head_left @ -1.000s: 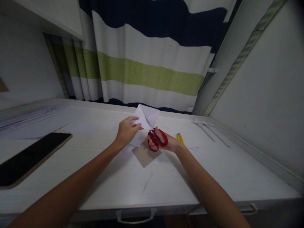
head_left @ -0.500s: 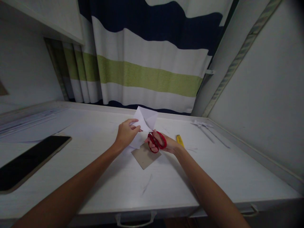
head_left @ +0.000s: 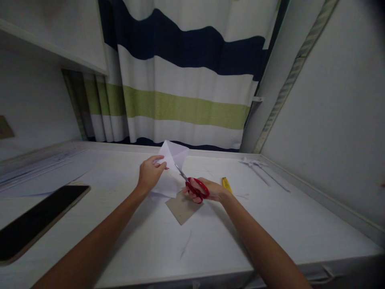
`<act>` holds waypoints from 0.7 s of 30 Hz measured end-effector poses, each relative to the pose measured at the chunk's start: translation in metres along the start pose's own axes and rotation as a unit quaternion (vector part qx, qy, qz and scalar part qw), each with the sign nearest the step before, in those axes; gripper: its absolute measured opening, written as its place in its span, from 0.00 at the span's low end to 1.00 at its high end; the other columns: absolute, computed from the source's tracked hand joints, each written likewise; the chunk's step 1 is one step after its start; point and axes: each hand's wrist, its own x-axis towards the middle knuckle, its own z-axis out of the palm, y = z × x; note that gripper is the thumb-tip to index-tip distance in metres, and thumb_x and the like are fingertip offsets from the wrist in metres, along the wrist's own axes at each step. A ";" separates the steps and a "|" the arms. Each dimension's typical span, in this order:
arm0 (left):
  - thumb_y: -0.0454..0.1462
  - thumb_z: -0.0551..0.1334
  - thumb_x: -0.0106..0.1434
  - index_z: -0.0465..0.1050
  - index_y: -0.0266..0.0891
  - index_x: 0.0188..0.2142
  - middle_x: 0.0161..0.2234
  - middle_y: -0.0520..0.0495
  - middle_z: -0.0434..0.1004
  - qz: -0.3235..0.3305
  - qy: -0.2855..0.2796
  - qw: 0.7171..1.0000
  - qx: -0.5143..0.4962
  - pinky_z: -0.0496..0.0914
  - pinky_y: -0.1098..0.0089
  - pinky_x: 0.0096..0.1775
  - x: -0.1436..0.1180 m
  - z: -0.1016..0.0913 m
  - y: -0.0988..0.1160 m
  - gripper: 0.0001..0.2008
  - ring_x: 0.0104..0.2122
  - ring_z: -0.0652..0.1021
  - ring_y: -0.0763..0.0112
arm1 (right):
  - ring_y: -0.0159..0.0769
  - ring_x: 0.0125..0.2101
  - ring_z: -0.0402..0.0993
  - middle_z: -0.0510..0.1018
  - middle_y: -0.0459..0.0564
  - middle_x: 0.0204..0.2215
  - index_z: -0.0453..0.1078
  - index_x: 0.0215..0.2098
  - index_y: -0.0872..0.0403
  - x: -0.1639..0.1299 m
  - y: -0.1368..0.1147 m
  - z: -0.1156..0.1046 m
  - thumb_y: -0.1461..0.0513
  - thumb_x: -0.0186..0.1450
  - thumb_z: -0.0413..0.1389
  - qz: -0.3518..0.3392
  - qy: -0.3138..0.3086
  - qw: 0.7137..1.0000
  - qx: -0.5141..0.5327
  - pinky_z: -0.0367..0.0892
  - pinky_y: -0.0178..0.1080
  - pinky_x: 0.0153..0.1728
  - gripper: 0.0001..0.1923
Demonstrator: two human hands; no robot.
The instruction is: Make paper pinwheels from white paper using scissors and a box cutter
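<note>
My left hand (head_left: 148,174) pinches a folded white paper (head_left: 170,168) and holds it up above the white desk (head_left: 210,237). My right hand (head_left: 210,190) grips red-handled scissors (head_left: 194,186). Their blades point up and to the left, and they meet the paper near its middle. A brown cardboard square (head_left: 182,208) lies flat on the desk just under both hands.
A dark phone or tablet (head_left: 36,220) lies at the left edge. A yellow utility knife (head_left: 226,184) rests right of my right hand. Folded paper strips (head_left: 260,166) lie at the back right. A striped curtain (head_left: 186,96) hangs behind the desk, and walls close in both sides.
The scissor blades now show, thrust up and to the left into the paper. My left hand and the paper have shifted left. My view has tilted upward.
</note>
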 end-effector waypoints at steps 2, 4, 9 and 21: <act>0.39 0.57 0.47 0.69 0.33 0.40 0.20 0.48 0.74 -0.005 0.023 1.000 0.014 0.69 0.70 0.32 0.006 -0.005 -0.005 0.19 0.25 0.76 0.66 | 0.24 0.15 0.55 0.60 0.43 0.17 0.65 0.30 0.60 0.001 0.001 -0.005 0.43 0.54 0.46 0.006 0.016 0.998 -0.065 0.49 0.31 0.17 0.28; 0.39 0.57 0.47 0.69 0.34 0.40 0.19 0.49 0.74 -0.005 0.037 0.999 0.029 0.68 0.70 0.32 0.009 -0.008 -0.009 0.20 0.25 0.76 0.67 | 0.24 0.15 0.55 0.61 0.44 0.16 0.65 0.27 0.60 0.003 0.003 -0.012 0.44 0.54 0.46 0.019 0.072 0.986 -0.150 0.50 0.31 0.17 0.26; 0.39 0.56 0.49 0.70 0.35 0.40 0.22 0.48 0.75 0.018 0.040 0.998 0.044 0.68 0.71 0.31 0.009 -0.008 -0.012 0.18 0.25 0.76 0.67 | 0.33 0.23 0.65 0.70 0.53 0.23 0.66 0.26 0.58 0.009 0.014 -0.026 0.53 0.54 0.51 0.099 0.337 0.836 -0.420 0.55 0.35 0.23 0.15; 0.42 0.55 0.52 0.70 0.31 0.42 0.30 0.42 0.77 0.025 -0.028 0.998 0.050 0.67 0.67 0.39 -0.003 0.000 0.001 0.20 0.32 0.76 0.64 | 0.43 0.42 0.63 0.71 0.62 0.35 0.68 0.28 0.59 0.009 0.013 -0.026 0.61 0.59 0.47 -0.013 0.427 0.783 -0.451 0.54 0.42 0.42 0.11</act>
